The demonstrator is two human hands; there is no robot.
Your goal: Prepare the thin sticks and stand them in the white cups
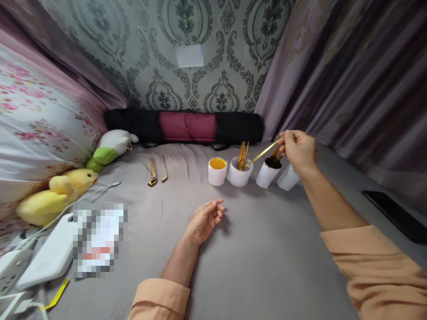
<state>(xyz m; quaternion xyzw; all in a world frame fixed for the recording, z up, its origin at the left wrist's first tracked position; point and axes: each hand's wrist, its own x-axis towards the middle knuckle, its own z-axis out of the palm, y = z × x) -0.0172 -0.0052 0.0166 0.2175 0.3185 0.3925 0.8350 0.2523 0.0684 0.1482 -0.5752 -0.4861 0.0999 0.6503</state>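
My right hand (298, 149) pinches the upper end of a thin gold stick (263, 154). The stick slants down to the left, its lower end at a white cup (240, 178) that holds several upright wooden-looking sticks (243, 155). Left of this cup is a white cup with a yellow-orange inside (216, 174). Below my right hand, a white cup with a dark inside (266, 175) and another white cup (287, 178) lean to one side; my hand partly covers the sticks there. Palm up on the sheet, my left hand (205, 220) rests with loosely curled fingers, holding nothing.
Several gold sticks with bent ends (152, 173) lie at left, beside a single one (164, 169). A black and maroon roll (187, 126) lies along the wall. Plush toys (56, 195), a white power bank (50, 253) and a cable line the left; a black phone (395, 216) lies right.
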